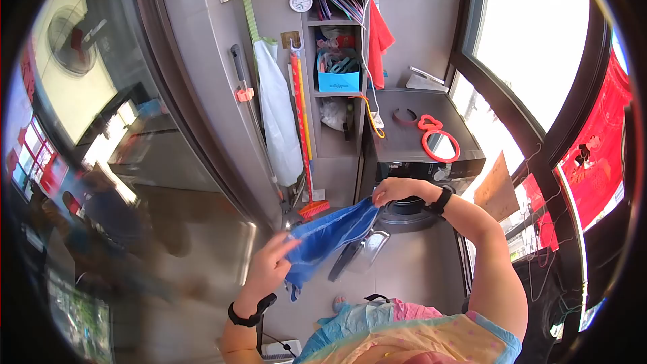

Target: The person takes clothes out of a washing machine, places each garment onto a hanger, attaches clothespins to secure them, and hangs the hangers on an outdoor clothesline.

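Holding a blue cloth (325, 239) spread at the centre of the frame, pinched at its upper right end in the right hand (403, 191).

Closed firmly on the edge at right; at the cloth's left end, too blurred to tell whether pinched or merely touched by the left hand (273, 261). Likely light, soft and limp, prone to sagging between holds, hardly slippery or fragile; best taken by two corners, well apart, along the seamed upper edge. Farther out, just above centre, near a red broom head (314, 209) and a washing machine (399, 146).
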Demonstrator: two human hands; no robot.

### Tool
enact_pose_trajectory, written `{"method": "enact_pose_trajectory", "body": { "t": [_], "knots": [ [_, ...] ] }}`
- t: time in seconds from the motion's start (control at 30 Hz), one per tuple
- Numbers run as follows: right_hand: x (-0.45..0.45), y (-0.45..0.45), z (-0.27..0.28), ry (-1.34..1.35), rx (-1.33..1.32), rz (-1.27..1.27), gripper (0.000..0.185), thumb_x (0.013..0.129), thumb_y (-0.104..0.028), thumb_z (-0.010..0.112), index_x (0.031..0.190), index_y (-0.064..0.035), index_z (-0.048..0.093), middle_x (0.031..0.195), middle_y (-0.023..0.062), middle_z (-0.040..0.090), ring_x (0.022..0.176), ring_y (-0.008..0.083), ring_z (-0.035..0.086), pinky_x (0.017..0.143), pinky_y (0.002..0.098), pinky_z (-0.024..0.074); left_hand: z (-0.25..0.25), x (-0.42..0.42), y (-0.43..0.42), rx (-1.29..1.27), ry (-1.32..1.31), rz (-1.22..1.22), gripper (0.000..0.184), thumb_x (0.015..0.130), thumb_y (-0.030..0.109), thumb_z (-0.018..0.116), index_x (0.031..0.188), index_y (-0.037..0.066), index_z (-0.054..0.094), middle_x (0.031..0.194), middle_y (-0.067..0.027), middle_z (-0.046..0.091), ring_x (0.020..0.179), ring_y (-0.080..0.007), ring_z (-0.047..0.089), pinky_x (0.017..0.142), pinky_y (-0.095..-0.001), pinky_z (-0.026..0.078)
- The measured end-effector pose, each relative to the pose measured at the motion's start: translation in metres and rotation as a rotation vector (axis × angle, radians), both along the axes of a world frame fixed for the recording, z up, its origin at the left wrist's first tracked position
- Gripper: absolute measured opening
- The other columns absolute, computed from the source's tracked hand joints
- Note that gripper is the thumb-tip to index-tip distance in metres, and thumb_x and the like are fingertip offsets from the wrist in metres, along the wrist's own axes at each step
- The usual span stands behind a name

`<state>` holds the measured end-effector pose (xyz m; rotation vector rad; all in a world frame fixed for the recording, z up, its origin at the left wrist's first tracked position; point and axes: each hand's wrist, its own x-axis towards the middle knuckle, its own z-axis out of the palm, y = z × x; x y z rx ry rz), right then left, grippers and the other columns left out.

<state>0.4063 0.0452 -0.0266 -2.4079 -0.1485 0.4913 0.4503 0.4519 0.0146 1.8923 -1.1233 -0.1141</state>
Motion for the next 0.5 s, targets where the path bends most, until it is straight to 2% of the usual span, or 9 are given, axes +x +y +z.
{"method": "enact_pose_trajectory", "body": {
  "t": [0.03, 0.1, 0.17, 0.23, 0.27, 0.3, 0.37, 0.4, 0.5],
  "knots": [
    [0.012, 0.009, 0.011, 0.067, -0.002, 0.064, 0.032, 0.083, -0.026, 0.063, 0.103, -0.0009, 0.064, 0.096, 0.0109, 0.068, 0.091, 0.0223, 0.064, 0.081, 0.0314, 0.0475, -0.005, 0.005, 0.003, -0.004, 0.018, 0.024, 0.043, 0.071, -0.008, 0.047, 0.110, 0.002, 0.062, 0.118, -0.0149, 0.056, 0.074, -0.0192, 0.059, 0.060, -0.0248, 0.045],
    [0.038, 0.006, 0.032, -0.123, 0.010, 0.010, 0.033, 0.084, -0.027, 0.062, 0.105, -0.0018, 0.063, 0.095, 0.0090, 0.068, 0.090, 0.0199, 0.064, 0.081, 0.0311, 0.0475, -0.007, 0.010, 0.007, -0.040, 0.048, 0.055, 0.043, 0.070, -0.008, 0.046, 0.110, 0.002, 0.062, 0.117, -0.0147, 0.057, 0.069, -0.0187, 0.058, 0.059, -0.0247, 0.044],
    [0.075, -0.012, 0.070, -0.661, -0.042, -0.136, 0.027, 0.085, -0.025, 0.061, 0.099, -0.0018, 0.064, 0.087, 0.0113, 0.067, 0.082, 0.0221, 0.064, 0.076, 0.0326, 0.0487, -0.007, 0.013, 0.009, -0.028, 0.125, 0.092, 0.043, 0.070, -0.008, 0.046, 0.110, 0.001, 0.062, 0.116, -0.0148, 0.058, 0.069, -0.0186, 0.057, 0.059, -0.0244, 0.044],
    [0.119, -0.046, 0.114, -0.788, 0.095, -0.508, 0.027, 0.083, -0.025, 0.063, 0.099, -0.0028, 0.063, 0.077, 0.0132, 0.064, 0.065, 0.0231, 0.064, 0.060, 0.0322, 0.0501, -0.017, 0.018, 0.008, -0.018, 0.175, 0.132, 0.042, 0.070, -0.008, 0.044, 0.107, 0.000, 0.062, 0.112, -0.0145, 0.059, 0.069, -0.0188, 0.057, 0.060, -0.0241, 0.044],
    [0.142, -0.065, 0.137, -0.925, -0.063, -0.610, 0.028, 0.082, -0.024, 0.064, 0.098, -0.0017, 0.063, 0.079, 0.0148, 0.064, 0.064, 0.0252, 0.063, 0.060, 0.0326, 0.0500, -0.021, 0.020, 0.006, -0.021, 0.192, 0.149, 0.042, 0.070, -0.008, 0.044, 0.107, -0.001, 0.063, 0.111, -0.0145, 0.059, 0.069, -0.0192, 0.057, 0.060, -0.0242, 0.044],
    [0.156, -0.076, 0.162, -1.012, -0.130, -0.673, 0.026, 0.082, -0.024, 0.064, 0.096, -0.0025, 0.063, 0.085, 0.0169, 0.063, 0.073, 0.0296, 0.063, 0.065, 0.0362, 0.0501, -0.025, 0.022, 0.004, -0.024, 0.210, 0.168, 0.041, 0.070, -0.008, 0.043, 0.106, -0.001, 0.063, 0.109, -0.0145, 0.059, 0.070, -0.0196, 0.057, 0.061, -0.0243, 0.044],
    [0.197, -0.114, 0.182, -1.334, -0.513, -0.676, 0.029, 0.082, -0.026, 0.064, 0.099, -0.0029, 0.059, 0.095, 0.0206, 0.058, 0.089, 0.0371, 0.059, 0.075, 0.0427, 0.0482, -0.037, 0.023, 0.004, -0.052, 0.234, 0.241, 0.042, 0.069, -0.008, 0.043, 0.105, -0.001, 0.063, 0.108, -0.0139, 0.060, 0.070, -0.0191, 0.057, 0.062, -0.0244, 0.044],
    [0.221, -0.127, 0.205, -1.327, -0.634, -0.745, 0.029, 0.082, -0.025, 0.064, 0.097, -0.0021, 0.056, 0.096, 0.0217, 0.057, 0.088, 0.0376, 0.059, 0.074, 0.0436, 0.0485, -0.043, 0.029, -0.004, -0.076, 0.234, 0.287, 0.042, 0.068, -0.008, 0.042, 0.104, -0.001, 0.064, 0.107, -0.0137, 0.060, 0.071, -0.0189, 0.057, 0.062, -0.0244, 0.044],
    [0.253, -0.151, 0.221, -1.292, -0.748, -0.703, 0.026, 0.082, -0.023, 0.064, 0.096, -0.0026, 0.055, 0.093, 0.0211, 0.057, 0.088, 0.0379, 0.059, 0.074, 0.0444, 0.0483, -0.054, 0.037, -0.006, -0.085, 0.266, 0.386, 0.043, 0.067, -0.007, 0.042, 0.103, -0.001, 0.064, 0.107, -0.0130, 0.061, 0.073, -0.0179, 0.058, 0.063, -0.0243, 0.044]
  ]
}}
